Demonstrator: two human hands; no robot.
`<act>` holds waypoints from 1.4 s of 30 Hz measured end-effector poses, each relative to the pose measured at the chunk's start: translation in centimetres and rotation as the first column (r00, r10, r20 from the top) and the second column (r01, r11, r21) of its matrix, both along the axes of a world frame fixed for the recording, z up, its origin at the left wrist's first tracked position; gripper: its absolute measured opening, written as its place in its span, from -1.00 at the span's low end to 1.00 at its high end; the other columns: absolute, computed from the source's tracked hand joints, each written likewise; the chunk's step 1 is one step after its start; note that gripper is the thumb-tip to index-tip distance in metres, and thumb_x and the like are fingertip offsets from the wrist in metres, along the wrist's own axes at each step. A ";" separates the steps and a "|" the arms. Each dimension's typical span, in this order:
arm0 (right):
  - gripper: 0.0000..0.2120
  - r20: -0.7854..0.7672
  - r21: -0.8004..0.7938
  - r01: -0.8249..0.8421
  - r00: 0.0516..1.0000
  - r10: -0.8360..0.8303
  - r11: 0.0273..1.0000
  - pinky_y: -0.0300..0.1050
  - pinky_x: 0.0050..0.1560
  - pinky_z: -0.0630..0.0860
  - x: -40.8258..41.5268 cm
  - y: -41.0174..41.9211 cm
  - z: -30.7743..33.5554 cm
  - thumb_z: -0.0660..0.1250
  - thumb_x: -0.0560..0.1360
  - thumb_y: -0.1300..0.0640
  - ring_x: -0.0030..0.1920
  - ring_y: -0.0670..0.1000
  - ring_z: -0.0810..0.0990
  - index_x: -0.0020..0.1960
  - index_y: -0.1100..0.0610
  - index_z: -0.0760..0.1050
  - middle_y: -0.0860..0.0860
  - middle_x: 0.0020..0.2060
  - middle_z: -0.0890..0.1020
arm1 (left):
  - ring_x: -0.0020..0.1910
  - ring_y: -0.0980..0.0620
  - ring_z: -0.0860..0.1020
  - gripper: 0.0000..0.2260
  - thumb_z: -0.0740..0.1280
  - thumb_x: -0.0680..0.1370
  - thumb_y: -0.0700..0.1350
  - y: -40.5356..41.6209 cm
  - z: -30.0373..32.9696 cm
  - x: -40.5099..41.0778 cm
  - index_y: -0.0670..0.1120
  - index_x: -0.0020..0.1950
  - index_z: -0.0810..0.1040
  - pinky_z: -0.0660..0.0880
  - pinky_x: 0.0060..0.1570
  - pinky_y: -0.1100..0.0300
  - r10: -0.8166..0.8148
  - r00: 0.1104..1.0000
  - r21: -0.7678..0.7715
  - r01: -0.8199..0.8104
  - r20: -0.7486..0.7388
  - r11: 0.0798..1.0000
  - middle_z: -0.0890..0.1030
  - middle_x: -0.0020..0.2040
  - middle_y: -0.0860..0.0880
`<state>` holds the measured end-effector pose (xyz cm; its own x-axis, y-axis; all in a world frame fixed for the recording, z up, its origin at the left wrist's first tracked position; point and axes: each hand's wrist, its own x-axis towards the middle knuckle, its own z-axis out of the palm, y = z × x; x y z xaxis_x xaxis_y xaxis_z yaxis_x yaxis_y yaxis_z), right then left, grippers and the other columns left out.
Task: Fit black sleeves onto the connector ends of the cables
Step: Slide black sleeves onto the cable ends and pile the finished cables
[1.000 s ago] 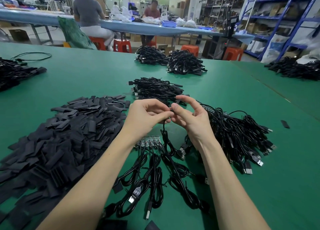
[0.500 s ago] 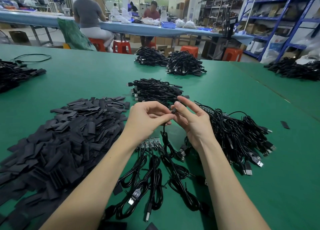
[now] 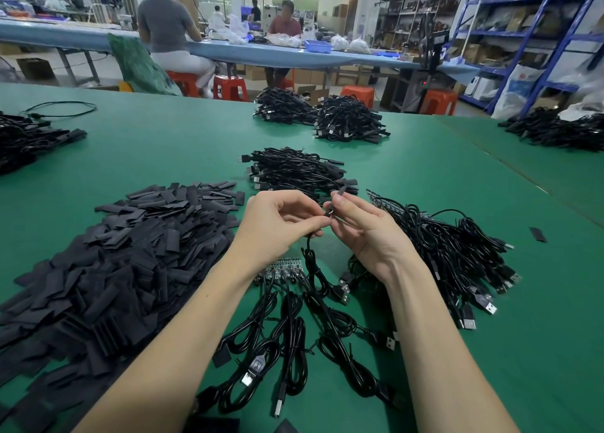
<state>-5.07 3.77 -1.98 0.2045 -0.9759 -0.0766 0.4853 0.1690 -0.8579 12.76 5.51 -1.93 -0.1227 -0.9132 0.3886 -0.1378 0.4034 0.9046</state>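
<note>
My left hand (image 3: 277,225) pinches the top of a black cable (image 3: 312,262) that hangs down to the green table (image 3: 163,151). Close beside it, my right hand (image 3: 362,226) pinches a flat black sleeve (image 3: 338,194) at the cable's end; the sleeve sticks up above the fingers. The connector end itself is hidden between the fingertips. A big heap of loose black sleeves (image 3: 108,262) lies to the left. A pile of black cables (image 3: 451,253) lies to the right, and several cables (image 3: 294,341) lie below my hands.
More cable bundles sit further back: one in the middle (image 3: 294,171), two at the far edge (image 3: 346,119), one at the left (image 3: 23,138), one at the right (image 3: 555,128). A stray sleeve (image 3: 537,234) lies right. People sit at a blue bench (image 3: 228,52) beyond.
My right hand has drawn the sleeve upward and slightly right, so more of it shows above the fingers. My left hand keeps its pinch on the cable.
</note>
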 end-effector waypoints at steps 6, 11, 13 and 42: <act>-0.89 -0.049 0.010 -0.029 0.998 0.030 1.000 -0.26 -0.15 0.64 0.0 0.1 0.0 0.57 0.32 0.19 -0.14 0.00 0.72 -0.14 0.14 0.76 0.14 -0.09 0.74 | -0.24 -0.06 0.73 -0.90 0.60 0.42 -0.18 -0.2 -0.2 0.2 -0.10 -0.13 0.72 0.65 -0.12 0.16 -0.006 1.000 -0.028 0.007 0.023 1.000 0.73 -0.24 -0.06; -0.89 -0.091 0.020 -0.040 0.995 0.041 0.999 -0.24 -0.15 0.64 0.1 0.2 0.1 0.56 0.33 0.14 -0.17 -0.04 0.70 -0.14 0.12 0.74 0.11 -0.12 0.74 | -0.26 -0.03 0.72 -0.91 0.59 0.42 -0.19 -0.3 -0.2 0.2 -0.12 -0.13 0.73 0.63 -0.15 0.20 0.004 0.999 -0.049 -0.001 0.053 0.999 0.73 -0.26 -0.05; -0.80 -0.093 0.032 -0.039 0.995 0.042 0.999 -0.23 -0.16 0.64 0.1 0.2 0.0 0.57 0.33 0.14 -0.18 -0.03 0.70 -0.06 0.15 0.69 0.12 -0.11 0.73 | -0.26 -0.03 0.72 -0.91 0.59 0.42 -0.20 -0.3 -0.1 0.3 -0.13 -0.13 0.73 0.63 -0.15 0.21 0.006 0.998 -0.058 -0.003 0.063 0.998 0.73 -0.26 -0.05; -0.80 -0.099 0.018 -0.061 0.993 0.062 0.998 -0.26 -0.17 0.64 0.0 0.3 -0.1 0.52 0.36 0.16 -0.20 -0.03 0.72 -0.06 0.23 0.69 0.12 -0.13 0.74 | -0.29 -0.06 0.71 -0.89 0.62 0.38 -0.17 -0.3 0.1 0.6 -0.10 -0.17 0.74 0.62 -0.20 0.22 0.007 0.998 -0.033 -0.005 0.062 0.999 0.72 -0.30 -0.06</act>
